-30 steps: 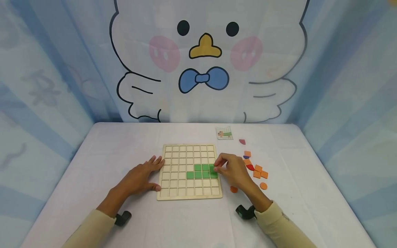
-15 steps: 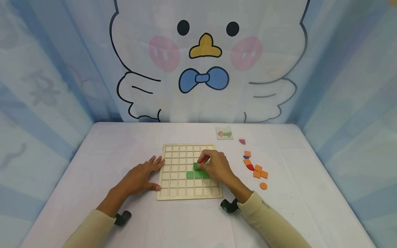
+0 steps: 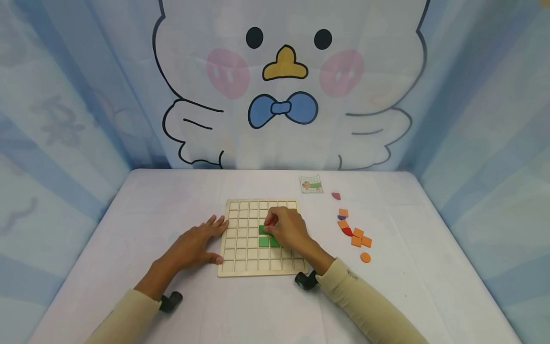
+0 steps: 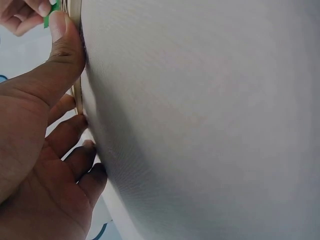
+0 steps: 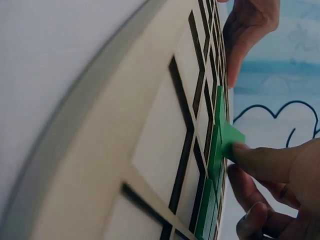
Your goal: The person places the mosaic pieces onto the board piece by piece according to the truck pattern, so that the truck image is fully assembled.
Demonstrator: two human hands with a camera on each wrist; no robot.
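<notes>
A wooden grid board (image 3: 240, 266) lies on the white table. My left hand (image 3: 194, 247) rests along its left edge, fingers and thumb spread; the left wrist view shows the thumb (image 4: 67, 47) against the rim. Over the middle of the board, my right hand (image 3: 290, 231) pinches a green square tile (image 5: 231, 140) between thumb and fingers. That tile is tilted, close over a cell above the leftmost laid tile. Green tiles (image 3: 263, 242) sit in cells beneath the right hand, which hides several of them.
To the right of the board lie loose orange squares (image 3: 356, 241), an orange disc (image 3: 365, 258), a red piece (image 3: 347, 231), a blue piece (image 3: 341, 217) and a pink piece (image 3: 336, 196). A small picture card (image 3: 311, 185) lies behind the board. A patterned curtain (image 3: 369, 143) stands behind.
My right hand has moved left from the board's right edge to its middle with the green tile. An orange piece once beside the right wrist is out of sight. My left hand stays put.
</notes>
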